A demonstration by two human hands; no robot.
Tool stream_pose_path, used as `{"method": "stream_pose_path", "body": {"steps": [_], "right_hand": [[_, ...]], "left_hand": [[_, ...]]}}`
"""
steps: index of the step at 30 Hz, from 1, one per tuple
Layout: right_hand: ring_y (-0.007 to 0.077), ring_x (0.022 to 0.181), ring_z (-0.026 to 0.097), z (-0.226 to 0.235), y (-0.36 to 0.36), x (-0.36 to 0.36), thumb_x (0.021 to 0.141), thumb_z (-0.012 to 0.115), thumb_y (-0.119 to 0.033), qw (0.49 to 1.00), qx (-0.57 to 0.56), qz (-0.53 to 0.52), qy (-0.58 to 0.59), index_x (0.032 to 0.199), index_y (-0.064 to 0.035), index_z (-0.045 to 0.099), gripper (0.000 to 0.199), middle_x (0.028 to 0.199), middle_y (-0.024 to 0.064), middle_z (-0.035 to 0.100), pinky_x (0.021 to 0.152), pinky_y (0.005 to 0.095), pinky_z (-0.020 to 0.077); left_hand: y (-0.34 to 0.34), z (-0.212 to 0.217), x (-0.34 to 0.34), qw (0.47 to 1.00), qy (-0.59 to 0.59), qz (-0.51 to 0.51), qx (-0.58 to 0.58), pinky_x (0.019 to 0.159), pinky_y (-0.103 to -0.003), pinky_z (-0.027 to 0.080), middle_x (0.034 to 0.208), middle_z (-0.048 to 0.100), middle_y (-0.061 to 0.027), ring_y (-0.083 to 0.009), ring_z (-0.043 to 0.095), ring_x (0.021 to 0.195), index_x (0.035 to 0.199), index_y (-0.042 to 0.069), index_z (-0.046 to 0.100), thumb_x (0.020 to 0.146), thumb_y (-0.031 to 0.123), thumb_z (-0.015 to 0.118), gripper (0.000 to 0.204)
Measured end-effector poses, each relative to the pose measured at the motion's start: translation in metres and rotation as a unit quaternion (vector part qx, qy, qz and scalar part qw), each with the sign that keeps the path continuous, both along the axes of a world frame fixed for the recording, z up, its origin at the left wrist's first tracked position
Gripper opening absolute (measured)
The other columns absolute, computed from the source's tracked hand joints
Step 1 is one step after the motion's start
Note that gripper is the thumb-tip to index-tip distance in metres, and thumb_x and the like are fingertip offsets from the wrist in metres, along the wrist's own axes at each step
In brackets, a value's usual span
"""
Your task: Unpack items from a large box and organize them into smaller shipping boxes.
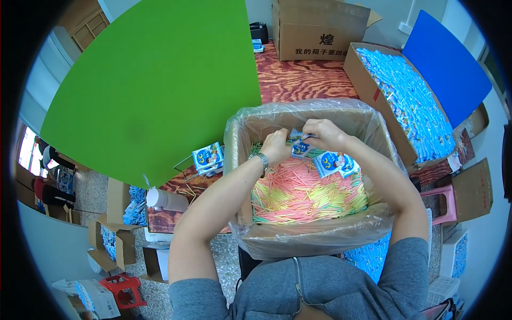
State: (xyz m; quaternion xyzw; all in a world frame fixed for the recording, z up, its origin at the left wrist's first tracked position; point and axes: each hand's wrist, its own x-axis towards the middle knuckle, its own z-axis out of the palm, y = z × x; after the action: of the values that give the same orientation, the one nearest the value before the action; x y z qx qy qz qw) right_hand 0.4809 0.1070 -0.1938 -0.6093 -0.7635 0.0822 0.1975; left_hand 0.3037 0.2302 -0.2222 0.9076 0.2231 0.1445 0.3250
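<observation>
Both hands meet over the far part of a cardboard box lined with clear plastic (314,234). Thin pink, yellow and green sticks (309,186) fill it loosely. My left hand (276,147), with a metal-banded watch (262,161) on the wrist, pinches one side of a small blue-and-clear plastic packet (301,148). At that packet's top edge, my right hand (324,134) grips with its fingers closed. What exactly lies between the fingertips is partly hidden. More blue-and-white packets (327,163) lie on the sticks below my right wrist.
Left of the box, other packets (208,157) rest on a wire stand, near a white bottle (166,199). A large green board (154,85) covers the far left. On the right stands a long carton of blue packets (410,104) beside a blue board (448,66). A closed carton (320,29) is behind.
</observation>
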Motion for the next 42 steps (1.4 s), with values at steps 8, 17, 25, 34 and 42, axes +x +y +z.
{"method": "stream_pose_path", "body": {"steps": [8, 17, 25, 34, 42], "right_hand": [[0.0323, 0.095, 0.060, 0.004, -0.024, -0.001, 0.080, 0.068, -0.009, 0.997, 0.013, -0.068, -0.032, 0.092, -0.0036, 0.064, 0.013, 0.108, 0.0129, 0.058, 0.076, 0.0410, 0.0520], [0.0239, 0.099, 0.056, 0.014, -0.021, -0.008, 0.083, 0.058, -0.019, 0.957, -0.013, -0.063, -0.284, 0.091, -0.0129, 0.066, 0.013, 0.098, 0.0074, 0.055, 0.077, 0.0357, 0.0527], [0.0217, 0.095, 0.059, 0.000, -0.026, -0.011, 0.084, 0.058, -0.023, 0.938, 0.123, -0.099, -0.309, 0.096, -0.0133, 0.064, 0.016, 0.094, 0.0048, 0.058, 0.069, 0.0340, 0.0529], [0.0285, 0.102, 0.062, -0.018, -0.073, 0.017, 0.075, 0.076, -0.039, 0.894, -0.164, -0.339, -0.242, 0.102, -0.0054, 0.067, 0.044, 0.104, 0.0144, 0.064, 0.080, 0.0421, 0.0540], [0.0253, 0.099, 0.061, -0.004, -0.077, 0.021, 0.077, 0.068, -0.021, 0.934, -0.118, -0.212, -0.262, 0.086, -0.0128, 0.071, 0.013, 0.096, 0.0057, 0.065, 0.080, 0.0409, 0.0519]], "left_hand": [[-0.002, -0.008, 0.030, 0.993, 0.056, -0.053, -0.089, 0.078, -0.040, 0.054, 0.087, 0.071, -0.0156, -0.0313, 0.069, 0.083, 0.097, 0.008, 0.073, 0.075, 0.019, 0.074, 0.025], [0.003, -0.015, 0.049, 0.996, 0.081, -0.016, -0.037, 0.082, -0.043, 0.053, 0.092, 0.069, -0.0208, -0.0352, 0.068, 0.090, 0.098, 0.004, 0.072, 0.078, 0.018, 0.071, 0.024], [-0.013, -0.021, 0.047, 0.995, 0.007, 0.070, -0.073, 0.084, -0.045, 0.050, 0.097, 0.067, -0.0272, -0.0395, 0.065, 0.094, 0.097, -0.003, 0.068, 0.079, 0.012, 0.064, 0.023], [-0.025, 0.013, 0.030, 0.992, 0.020, 0.079, -0.096, 0.092, -0.045, 0.048, 0.110, 0.063, -0.0289, -0.0411, 0.061, 0.106, 0.110, -0.006, 0.060, 0.082, 0.016, 0.065, 0.036], [-0.029, 0.034, 0.009, 0.996, -0.001, -0.048, -0.071, 0.087, -0.044, 0.051, 0.106, 0.067, -0.0246, -0.0370, 0.066, 0.098, 0.110, -0.002, 0.066, 0.083, 0.023, 0.068, 0.038]]}}
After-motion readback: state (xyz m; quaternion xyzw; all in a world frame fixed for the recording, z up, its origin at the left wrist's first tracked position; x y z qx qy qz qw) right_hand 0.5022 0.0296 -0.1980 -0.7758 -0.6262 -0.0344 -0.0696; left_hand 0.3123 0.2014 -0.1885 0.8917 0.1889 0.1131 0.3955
